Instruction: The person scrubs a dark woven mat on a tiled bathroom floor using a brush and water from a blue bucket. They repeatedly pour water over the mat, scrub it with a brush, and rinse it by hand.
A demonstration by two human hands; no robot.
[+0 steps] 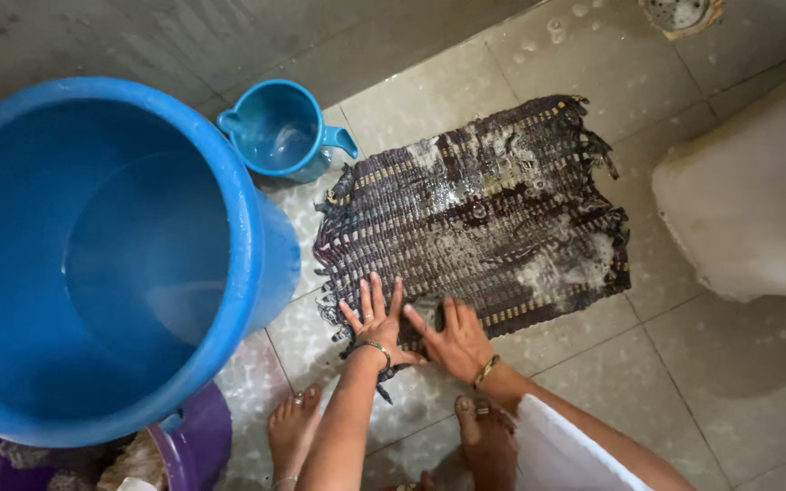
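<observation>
Wet beige floor tiles (730, 382) lie under our dark woven soapy mat (479, 214). Our left hand (373, 320) presses flat with spread fingers on its near edge. Just beside, our right hand (455, 341) closes on a small brush (428, 314).

Wet beige tiled floor (739, 382), grey wall (229, 36), floor drain (680, 14) top right.

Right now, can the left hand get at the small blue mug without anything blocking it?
Probably yes. The left hand lies flat on the near edge of the wet woven mat; the small blue mug stands beyond the mat's far-left corner, beside the big blue bucket. Nothing lies between but mat and wet tile.
</observation>
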